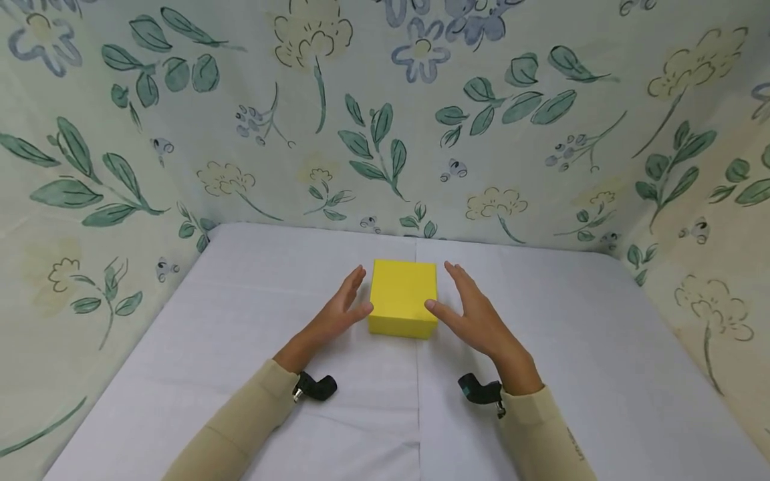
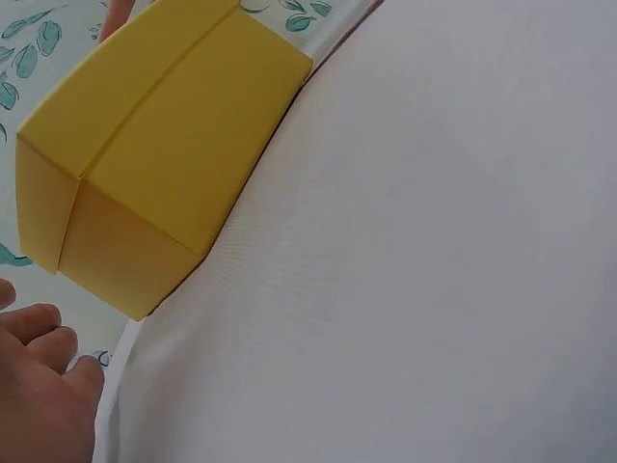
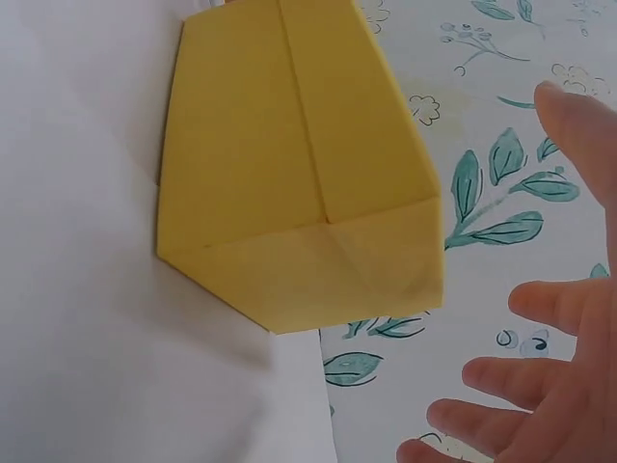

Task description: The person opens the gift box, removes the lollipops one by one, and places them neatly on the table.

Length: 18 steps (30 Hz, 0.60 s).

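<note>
A yellow lidded box (image 1: 402,288) sits on the white-covered table in the head view, its top closed. To its left is my left hand (image 1: 333,315), fingers extended and thumb tip right at the box's near left edge. My right hand (image 1: 479,321) flanks the other side with spread fingers, its thumb overlapping the near right corner in this view. Both wrist views show a seam running along the side of the box (image 2: 164,145), where the lid meets the base. In the right wrist view the fingers (image 3: 525,381) stand apart from the box (image 3: 246,125).
White cloth with creases covers the table (image 1: 271,287). Behind it and along both sides hangs a floral-patterned curtain (image 1: 373,60). A small black device is strapped at each wrist, one by the left sleeve (image 1: 240,421), the other by the right sleeve (image 1: 535,434).
</note>
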Each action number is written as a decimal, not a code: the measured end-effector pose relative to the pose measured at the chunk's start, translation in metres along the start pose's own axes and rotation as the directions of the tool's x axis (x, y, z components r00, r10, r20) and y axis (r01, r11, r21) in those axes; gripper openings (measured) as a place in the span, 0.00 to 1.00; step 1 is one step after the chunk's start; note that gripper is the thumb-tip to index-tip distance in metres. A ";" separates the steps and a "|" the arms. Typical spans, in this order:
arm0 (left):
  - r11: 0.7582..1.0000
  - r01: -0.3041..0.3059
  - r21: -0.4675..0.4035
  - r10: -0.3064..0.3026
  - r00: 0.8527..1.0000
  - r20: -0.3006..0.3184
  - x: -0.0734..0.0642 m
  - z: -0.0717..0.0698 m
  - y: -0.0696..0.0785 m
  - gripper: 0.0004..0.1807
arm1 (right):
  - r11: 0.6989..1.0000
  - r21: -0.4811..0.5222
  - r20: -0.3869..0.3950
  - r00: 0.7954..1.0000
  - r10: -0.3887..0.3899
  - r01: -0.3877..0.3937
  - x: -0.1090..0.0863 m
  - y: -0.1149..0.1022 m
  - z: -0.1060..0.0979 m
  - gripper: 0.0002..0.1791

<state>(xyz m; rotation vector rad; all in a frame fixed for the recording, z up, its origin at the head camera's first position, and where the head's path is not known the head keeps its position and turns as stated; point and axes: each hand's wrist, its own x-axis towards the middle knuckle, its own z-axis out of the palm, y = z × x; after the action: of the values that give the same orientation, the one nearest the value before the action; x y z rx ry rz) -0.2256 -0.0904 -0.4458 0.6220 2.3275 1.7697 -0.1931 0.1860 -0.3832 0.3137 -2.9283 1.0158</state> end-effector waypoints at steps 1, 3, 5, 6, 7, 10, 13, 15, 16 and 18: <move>1.000 0.001 0.001 -0.001 1.000 0.010 0.000 0.000 -0.001 0.47 | 1.000 0.003 0.000 1.000 0.002 -0.002 0.001 0.000 0.001 0.50; 1.000 0.010 0.010 -0.010 1.000 0.026 0.000 -0.001 -0.003 0.51 | 1.000 0.011 0.002 1.000 0.006 -0.006 0.003 0.001 0.004 0.50; 0.999 0.009 0.033 -0.010 0.999 0.035 0.000 0.000 -0.005 0.54 | 1.000 0.020 0.006 1.000 0.005 -0.005 0.004 0.002 0.006 0.50; 0.999 0.006 0.048 -0.008 0.999 0.037 0.000 0.000 -0.006 0.55 | 0.999 0.034 0.007 1.000 0.004 -0.004 0.005 0.002 0.008 0.50; 0.998 0.013 0.069 -0.016 0.999 0.035 0.000 0.001 -0.006 0.57 | 0.999 0.046 0.009 1.000 0.002 -0.003 0.006 0.002 0.009 0.50; 0.987 0.025 0.160 -0.029 0.999 0.022 0.003 0.002 -0.010 0.62 | 0.995 0.100 0.021 1.000 -0.021 0.018 0.008 0.002 0.011 0.51; 0.969 0.030 0.244 -0.034 0.999 0.013 0.004 0.004 -0.013 0.65 | 0.990 0.138 0.041 0.998 -0.044 0.038 0.009 0.004 0.014 0.51; 0.956 0.025 0.293 -0.030 0.999 0.012 0.006 0.005 -0.016 0.66 | 0.987 0.151 0.050 0.997 -0.054 0.045 0.009 0.007 0.016 0.52; 0.952 0.019 0.306 -0.023 1.000 0.011 0.006 0.006 -0.018 0.66 | 0.987 0.156 0.055 0.997 -0.056 0.046 0.009 0.008 0.017 0.53; 0.941 0.012 0.338 -0.015 1.000 0.008 0.007 0.008 -0.021 0.66 | 0.986 0.165 0.061 0.997 -0.049 0.038 0.008 0.011 0.020 0.54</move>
<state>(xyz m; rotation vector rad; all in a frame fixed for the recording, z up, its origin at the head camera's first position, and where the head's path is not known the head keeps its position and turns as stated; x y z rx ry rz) -0.2336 -0.0852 -0.4669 0.6562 2.6445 1.3627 -0.2026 0.1809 -0.4046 0.4211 -2.8855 1.2657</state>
